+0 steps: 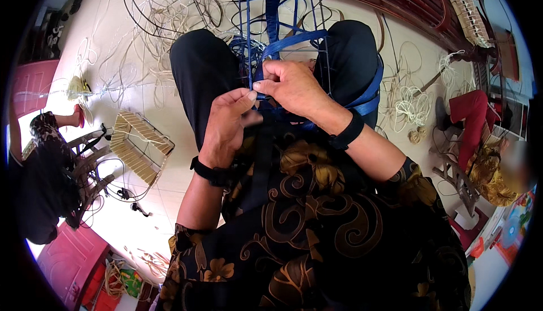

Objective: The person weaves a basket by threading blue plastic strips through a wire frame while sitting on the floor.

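Observation:
A thin metal wire frame [249, 33] stands between my knees, its near left rod wrapped in blue. A flat blue strap [302, 38] loops over it from the right, and more of this strap trails past my right thigh. My left hand [226, 119] is closed in a pinch at the near left corner of the frame. Right beside it, my right hand [297, 87] pinches the blue strap against the same rod, its thumb almost touching the left fingertips. The fingers hide the exact spot where strap meets wire.
Tangled pale cords [161, 39] and bare wire frames lie on the floor ahead left. A partly wrapped tan frame [133, 147] rests at left, near a seated person [48, 181]. Another person in red trousers [469, 118] sits right, past a cord coil [412, 107]. Dark red wooden furniture [390, 0] stands ahead.

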`<state>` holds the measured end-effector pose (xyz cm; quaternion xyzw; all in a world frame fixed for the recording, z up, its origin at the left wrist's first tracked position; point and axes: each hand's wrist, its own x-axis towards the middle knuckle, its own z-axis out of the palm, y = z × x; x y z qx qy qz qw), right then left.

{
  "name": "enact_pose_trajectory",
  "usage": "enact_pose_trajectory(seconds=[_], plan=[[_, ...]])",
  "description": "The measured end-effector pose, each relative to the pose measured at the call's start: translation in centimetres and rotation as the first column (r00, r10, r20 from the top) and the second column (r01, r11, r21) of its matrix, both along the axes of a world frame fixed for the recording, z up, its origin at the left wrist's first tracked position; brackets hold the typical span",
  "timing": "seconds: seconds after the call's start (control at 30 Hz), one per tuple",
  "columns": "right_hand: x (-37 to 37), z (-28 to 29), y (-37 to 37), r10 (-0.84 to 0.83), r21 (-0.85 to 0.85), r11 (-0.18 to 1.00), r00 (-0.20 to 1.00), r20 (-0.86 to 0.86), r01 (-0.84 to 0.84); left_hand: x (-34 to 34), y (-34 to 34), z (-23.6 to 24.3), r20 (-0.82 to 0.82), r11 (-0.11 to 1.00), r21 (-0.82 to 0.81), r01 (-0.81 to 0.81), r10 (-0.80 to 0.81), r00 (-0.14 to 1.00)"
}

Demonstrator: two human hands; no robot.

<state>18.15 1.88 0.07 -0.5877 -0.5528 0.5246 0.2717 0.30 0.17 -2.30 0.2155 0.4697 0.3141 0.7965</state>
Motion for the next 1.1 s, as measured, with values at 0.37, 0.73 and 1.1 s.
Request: enact_pose_trajectory(seconds=[0.37,0.73,1.1], plan=[[0.2,-0.1,0.2,0.036,0.101,0.994,0.992,0.123,-0.048,0.1,-0.1,0.0,0.035,0.999,0.028,-0.020,0.019,0.999],[0.2,-0.3,0.2,0.035,0.110,0.993,0.990,0.139,-0.051,0.5,-0.3,0.5,0.036,0.999,0.020,-0.046,0.045,0.998],[0.2,-0.7,0.1,0.026,0.172,0.984,0.989,0.144,-0.051,-0.1,-0.1,-0.4,0.052,0.999,0.048,0.010,-0.012,0.999]])
